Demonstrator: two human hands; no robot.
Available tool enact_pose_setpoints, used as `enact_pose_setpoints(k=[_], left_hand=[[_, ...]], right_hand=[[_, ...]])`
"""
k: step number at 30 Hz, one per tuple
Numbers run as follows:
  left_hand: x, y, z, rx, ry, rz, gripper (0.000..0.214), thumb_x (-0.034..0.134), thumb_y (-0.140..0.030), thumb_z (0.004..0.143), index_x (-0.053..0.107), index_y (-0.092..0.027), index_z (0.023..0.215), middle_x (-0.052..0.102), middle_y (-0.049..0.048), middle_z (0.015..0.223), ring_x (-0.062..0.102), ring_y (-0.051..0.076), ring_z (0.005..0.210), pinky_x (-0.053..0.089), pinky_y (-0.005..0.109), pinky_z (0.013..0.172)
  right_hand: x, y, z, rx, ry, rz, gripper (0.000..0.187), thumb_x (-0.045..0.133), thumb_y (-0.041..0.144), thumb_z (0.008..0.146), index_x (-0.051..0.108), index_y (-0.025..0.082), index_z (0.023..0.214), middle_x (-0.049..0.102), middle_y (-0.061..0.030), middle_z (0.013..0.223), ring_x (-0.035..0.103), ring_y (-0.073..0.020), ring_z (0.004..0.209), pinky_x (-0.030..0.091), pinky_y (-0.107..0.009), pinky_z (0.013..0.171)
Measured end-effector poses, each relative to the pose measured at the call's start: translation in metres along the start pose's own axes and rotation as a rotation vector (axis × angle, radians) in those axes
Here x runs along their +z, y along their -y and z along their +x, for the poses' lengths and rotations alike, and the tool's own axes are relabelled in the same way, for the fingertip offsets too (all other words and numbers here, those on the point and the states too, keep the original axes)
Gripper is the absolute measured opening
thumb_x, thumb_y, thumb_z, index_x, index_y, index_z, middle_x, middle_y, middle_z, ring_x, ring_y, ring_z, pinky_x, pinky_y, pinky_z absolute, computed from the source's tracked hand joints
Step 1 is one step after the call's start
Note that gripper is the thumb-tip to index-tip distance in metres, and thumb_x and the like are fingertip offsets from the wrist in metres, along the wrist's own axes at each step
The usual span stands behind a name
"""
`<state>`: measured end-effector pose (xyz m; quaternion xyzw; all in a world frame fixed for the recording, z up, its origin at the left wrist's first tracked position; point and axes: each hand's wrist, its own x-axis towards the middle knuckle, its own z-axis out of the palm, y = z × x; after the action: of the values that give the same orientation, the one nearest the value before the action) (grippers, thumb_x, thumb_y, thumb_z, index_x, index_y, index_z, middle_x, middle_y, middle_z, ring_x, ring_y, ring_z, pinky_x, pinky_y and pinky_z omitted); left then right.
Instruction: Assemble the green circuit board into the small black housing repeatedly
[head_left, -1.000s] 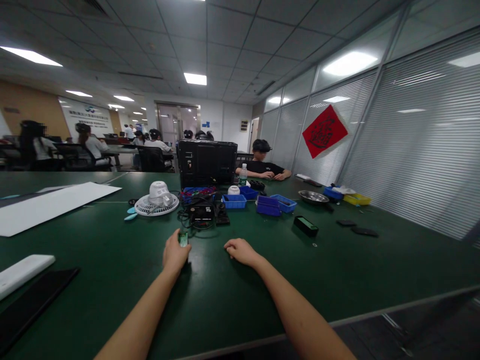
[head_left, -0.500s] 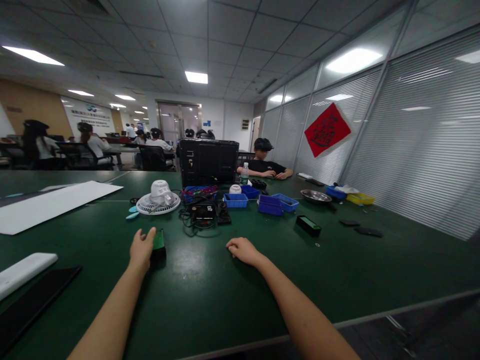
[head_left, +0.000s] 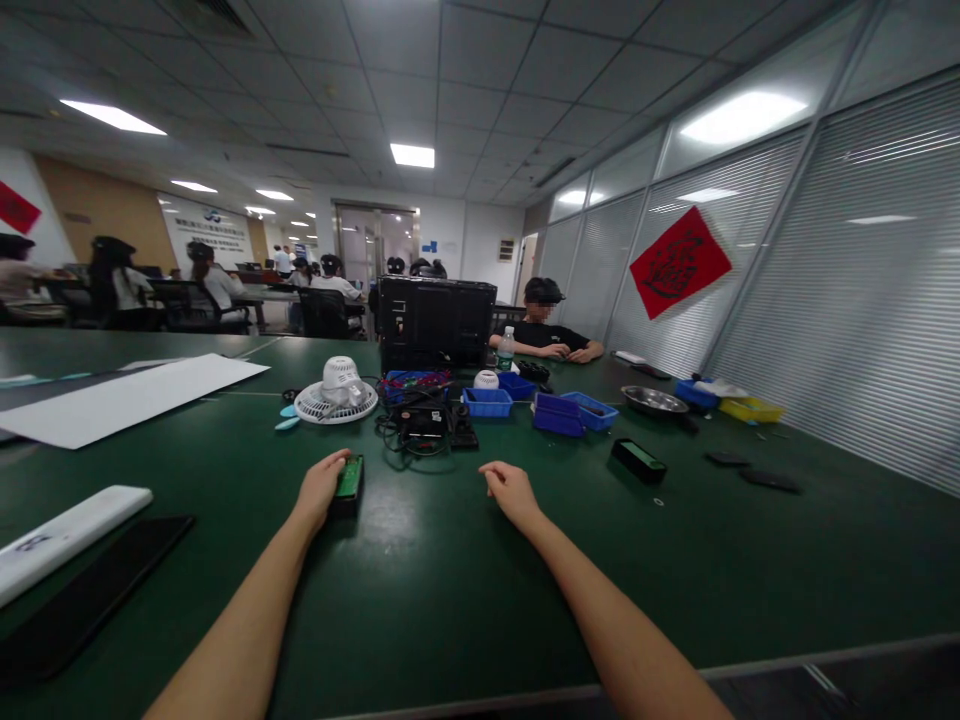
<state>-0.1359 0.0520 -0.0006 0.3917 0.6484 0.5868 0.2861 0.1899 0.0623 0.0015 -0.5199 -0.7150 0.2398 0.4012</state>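
My left hand (head_left: 319,490) grips the left side of a black open box with a green circuit board (head_left: 350,478) in it. The box rests on the green table, and part of its left edge is hidden by my fingers. My right hand (head_left: 513,494) hovers at or just above the table to the right, apart from the box. Its fingers are curled together; whether anything small sits in them is hidden. A second black box with a green board inside (head_left: 638,460) lies farther right, touched by neither hand.
Beyond my hands lie a white fan (head_left: 337,398), tangled cables with a black device (head_left: 422,425), blue bins (head_left: 487,403) and a metal bowl (head_left: 654,401). A black monitor-like casing (head_left: 436,322) stands behind. Across the table sits a person (head_left: 546,335). Black flat pieces (head_left: 769,481) lie right.
The view has turned slightly left. My left hand's fingers have closed in on the box's side, and the box has shifted a little right. My right hand stays curled in about the same place.
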Motion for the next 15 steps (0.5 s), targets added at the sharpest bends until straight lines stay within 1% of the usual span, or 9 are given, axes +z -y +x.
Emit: enact_pose_setpoints(k=[2,4,6,8,11,13,15], left_hand=[[0.009,-0.001,-0.009,-0.019,0.063,0.035,0.032,0.051,-0.023,0.069,0.065,-0.013,0.096,0.067,0.0067,0.095,0.061,0.019,0.086,0.046,0.03,0.078],[0.02,-0.003,-0.019,-0.022,0.07,0.086,0.037,0.049,-0.02,0.071,0.062,-0.013,0.105,0.065,0.0074,0.102,0.06,0.019,0.09,0.045,0.029,0.079],[0.031,-0.005,-0.029,-0.004,0.078,0.151,0.042,0.046,-0.017,0.072,0.057,-0.014,0.113,0.061,0.0078,0.112,0.058,0.019,0.097,0.043,0.028,0.083],[0.042,-0.006,-0.039,0.023,0.062,0.253,0.043,0.046,-0.018,0.073,0.055,-0.015,0.115,0.057,0.0091,0.119,0.053,0.021,0.106,0.04,0.03,0.088],[0.053,-0.009,-0.052,0.037,0.027,0.382,0.042,0.049,-0.019,0.072,0.056,-0.017,0.114,0.053,0.0107,0.122,0.048,0.026,0.112,0.037,0.034,0.092],[0.06,-0.01,-0.06,0.02,0.061,0.322,0.045,0.05,-0.019,0.073,0.053,-0.016,0.118,0.051,0.011,0.124,0.049,0.025,0.111,0.038,0.033,0.091],[0.066,-0.011,-0.068,-0.043,0.173,0.133,0.053,0.049,-0.02,0.075,0.042,-0.016,0.128,0.051,0.0118,0.124,0.053,0.022,0.103,0.042,0.032,0.084]], right_hand=[[0.001,0.002,-0.001,-0.003,0.01,-0.004,0.032,0.039,0.028,0.077,0.065,0.014,0.089,0.056,0.0004,0.055,0.053,-0.0126,0.053,0.041,-0.023,0.056],[0.002,0.005,-0.003,-0.007,0.022,-0.018,0.032,0.038,0.028,0.078,0.065,0.014,0.09,0.057,-0.0001,0.057,0.054,-0.0128,0.055,0.042,-0.023,0.057],[0.003,0.008,-0.004,-0.011,0.039,-0.048,0.033,0.037,0.027,0.079,0.065,0.015,0.091,0.058,-0.0005,0.058,0.055,-0.0128,0.056,0.042,-0.022,0.058],[0.004,0.011,-0.005,-0.014,0.059,-0.078,0.033,0.037,0.026,0.079,0.065,0.015,0.091,0.059,-0.0009,0.058,0.055,-0.0128,0.057,0.042,-0.022,0.059],[0.007,0.013,-0.006,-0.018,0.083,-0.09,0.033,0.038,0.026,0.079,0.066,0.015,0.091,0.059,-0.0012,0.058,0.055,-0.013,0.057,0.043,-0.023,0.061],[0.009,0.013,-0.006,-0.023,0.085,-0.079,0.032,0.039,0.026,0.079,0.066,0.015,0.091,0.059,-0.0009,0.058,0.055,-0.0129,0.057,0.043,-0.023,0.06],[0.012,0.012,-0.006,-0.023,0.088,-0.053,0.03,0.04,0.027,0.079,0.066,0.015,0.089,0.059,-0.0007,0.058,0.055,-0.0119,0.056,0.043,-0.022,0.059]])
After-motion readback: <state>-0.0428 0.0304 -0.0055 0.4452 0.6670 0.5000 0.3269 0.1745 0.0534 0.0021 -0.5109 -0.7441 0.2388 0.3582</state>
